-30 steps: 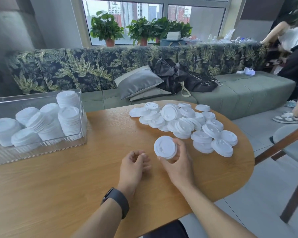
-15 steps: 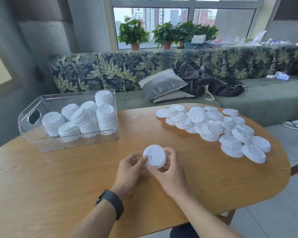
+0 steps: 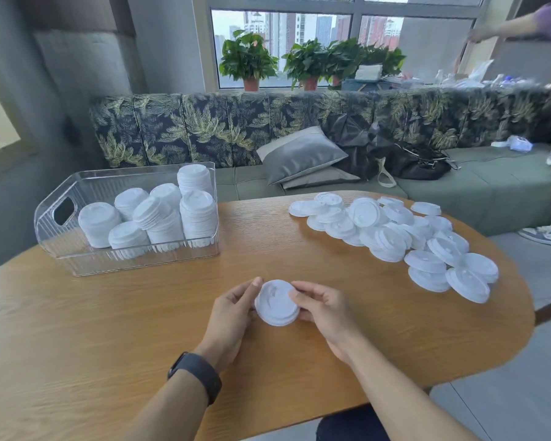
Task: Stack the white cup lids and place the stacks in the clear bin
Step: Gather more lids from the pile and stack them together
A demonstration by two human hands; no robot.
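Behind the wooden table (image 3: 299, 259) is a long sofa with leaf print (image 3: 236, 125), a grey pillow (image 3: 299, 152) and a black bag (image 3: 417, 160) on it, and three potted plants (image 3: 309, 60) stand at the window. From the head camera, the only view, the job looks partly done. On the table's left side sits the clear bin (image 3: 50, 237), and seven stacks of white lids (image 3: 159, 211) already stand inside it, as far as can be counted. On the right side lies a loose pile of lids (image 3: 395, 233), about thirty, but they overlap so it is hard to count them for sure. All of those are yet to be stacked and put away. Near the front edge, between the bin and the pile, is a short stack of lids (image 3: 277, 302). The left hand (image 3: 233, 310) holds it on one side with bent fingers, and the right hand (image 3: 325, 305) holds it on the other side the same way. How many lids are in this small stack cannot be told. It looks far shorter than the ones in the bin, so it likely needs more lids first.
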